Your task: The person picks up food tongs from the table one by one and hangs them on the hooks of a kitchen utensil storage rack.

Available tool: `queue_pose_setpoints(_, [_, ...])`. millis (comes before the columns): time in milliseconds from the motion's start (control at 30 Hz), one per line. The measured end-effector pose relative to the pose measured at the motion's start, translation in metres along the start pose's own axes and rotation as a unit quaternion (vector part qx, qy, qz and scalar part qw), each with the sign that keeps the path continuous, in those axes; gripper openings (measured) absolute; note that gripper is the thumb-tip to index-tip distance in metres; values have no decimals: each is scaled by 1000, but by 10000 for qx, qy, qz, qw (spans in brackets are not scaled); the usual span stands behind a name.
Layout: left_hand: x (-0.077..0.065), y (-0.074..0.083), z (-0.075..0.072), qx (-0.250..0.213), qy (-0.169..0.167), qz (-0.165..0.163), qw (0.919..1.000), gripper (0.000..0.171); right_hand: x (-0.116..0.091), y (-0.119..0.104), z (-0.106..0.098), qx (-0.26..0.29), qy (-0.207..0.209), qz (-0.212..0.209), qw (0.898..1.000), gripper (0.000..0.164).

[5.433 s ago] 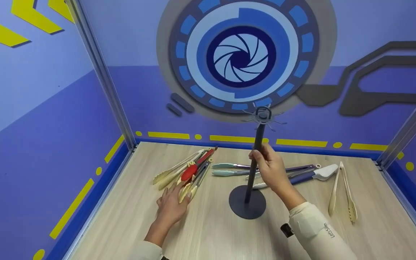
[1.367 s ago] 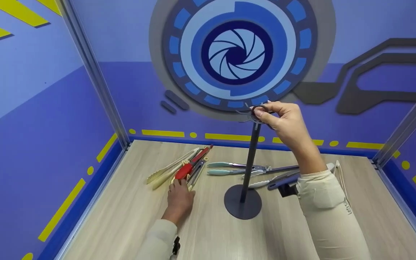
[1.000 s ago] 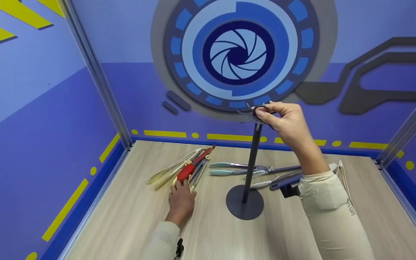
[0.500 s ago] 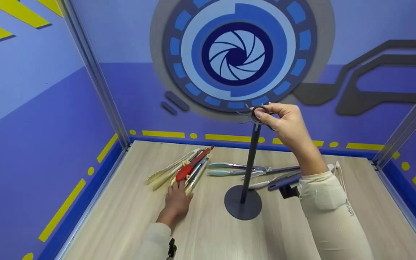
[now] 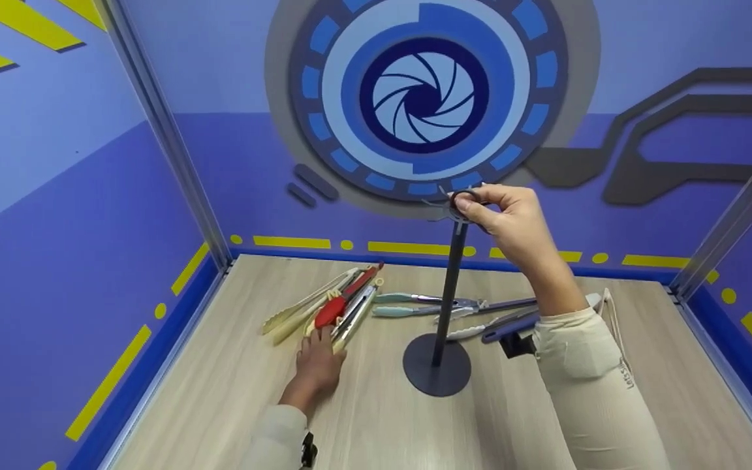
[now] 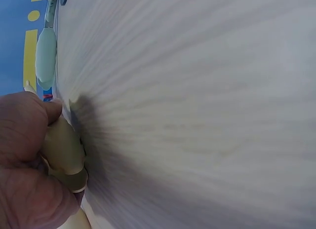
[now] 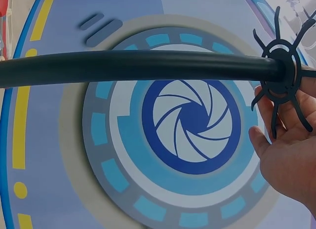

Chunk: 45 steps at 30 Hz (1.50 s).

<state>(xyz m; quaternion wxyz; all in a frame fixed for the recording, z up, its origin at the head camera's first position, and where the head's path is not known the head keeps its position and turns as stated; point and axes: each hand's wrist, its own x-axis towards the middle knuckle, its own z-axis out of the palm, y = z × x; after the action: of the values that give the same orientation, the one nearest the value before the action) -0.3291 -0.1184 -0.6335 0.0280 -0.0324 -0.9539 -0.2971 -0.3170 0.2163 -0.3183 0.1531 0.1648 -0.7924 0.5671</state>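
Note:
My left hand (image 5: 318, 365) grips cream-tipped tongs by their heads at the near end of a pile on the left; the left wrist view shows thumb and fingers around the cream tongs head (image 6: 63, 145). Red-headed tongs (image 5: 330, 312) and cream tongs (image 5: 290, 320) lie right beside that hand. My right hand (image 5: 513, 219) pinches the ring on top of a dark utensil stand, thumb and forefinger meeting there. The stand's pole (image 5: 449, 294) rises from a round base (image 5: 437, 375) on the table. Around its top, a hook disc (image 7: 281, 71) carries several bare curved hooks.
Behind the pole lie mint-tipped tongs (image 5: 394, 312) and white-tipped tongs (image 5: 464, 333). A blue-handled utensil (image 5: 510, 328) and more cream tongs (image 5: 614, 320) are partly hidden by the right forearm. Blue-purple panels enclose the table's back and sides.
My right hand has gone from the middle of the pole up to its top ring. With the left hand at their heads, the cream-tipped tongs have shifted slightly outward from the red ones.

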Motion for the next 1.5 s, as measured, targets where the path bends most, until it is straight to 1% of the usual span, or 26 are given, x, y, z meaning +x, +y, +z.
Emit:
queue_pose_setpoints(167, [0,-4,8,60,42,144,9999,56,0,-1,0,-38,26,15,10000,22])
queue_pose_setpoints(200, [0,-4,8,77,-2,148,9999,56,0,0,0,-59,38,15,10000,22])
queue_pose_setpoints(300, [0,-3,7,18,-130,113,9999,57,-1,0,0,-125,75,22,9999,22])
queue_pose_setpoints(400, [-1,-1,0,-116,-258,60,9996,57,-1,-1,0,-165,107,50,9998,22])
queue_pose_setpoints(567, [1,-2,-3,-350,-310,-65,9989,56,-1,-2,1,-178,145,100,9997,21])
queue_pose_setpoints(733, [-1,-4,-3,-818,-255,-9,9963,55,-3,-2,0,-209,225,135,9994,22])
queue_pose_setpoints(867, [-5,-2,-4,-1320,-124,27,9912,55,-3,-2,1,-273,258,109,9992,21])
queue_pose_setpoints(967, [-5,8,-8,-1733,17,187,9847,54,-3,-3,2,-299,255,77,9992,21])
queue_pose_setpoints(1067, [-3,23,-15,-2153,106,441,9755,53,-3,-2,3,-319,262,66,9991,20])
queue_pose_setpoints(1167, [-4,40,-23,-2614,154,641,9630,51,-2,-2,4,-289,258,37,9992,20])
queue_pose_setpoints(1300, [-6,58,-34,-3183,223,797,9444,50,-1,-2,5,-250,187,20,9995,21])
queue_pose_setpoints(1367, [-8,66,-38,-3373,229,915,9367,51,-1,-1,5,-245,209,33,9995,20])
queue_pose_setpoints(1500, [-9,79,-45,-3566,200,1228,9259,57,-1,-1,4,-152,301,21,9994,18])
